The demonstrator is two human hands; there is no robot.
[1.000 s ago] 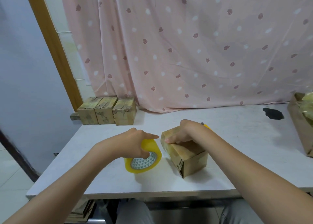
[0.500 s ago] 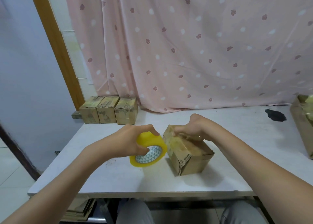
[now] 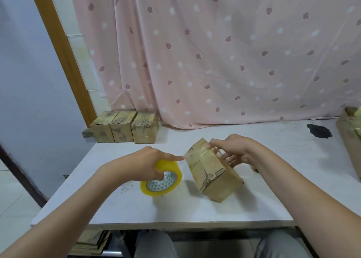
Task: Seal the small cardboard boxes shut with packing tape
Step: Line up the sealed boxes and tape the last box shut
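A small cardboard box is tipped up on one edge in the middle of the white table, with clear tape shining across its top. My right hand grips the box's far side, fingers curled round it. My left hand holds a yellow roll of packing tape just left of the box, index finger stretched out to the box's near corner. A short strip of tape runs from the roll to that corner.
Three small cardboard boxes stand in a row at the table's back left corner. A larger open box sits at the right edge, with a black patch beside it. A pink curtain hangs behind. Flattened cardboard lies under the table.
My right hand has tilted the box up onto its edge and slid round its far side. My left hand has lifted the tape roll and brought it closer to the box.
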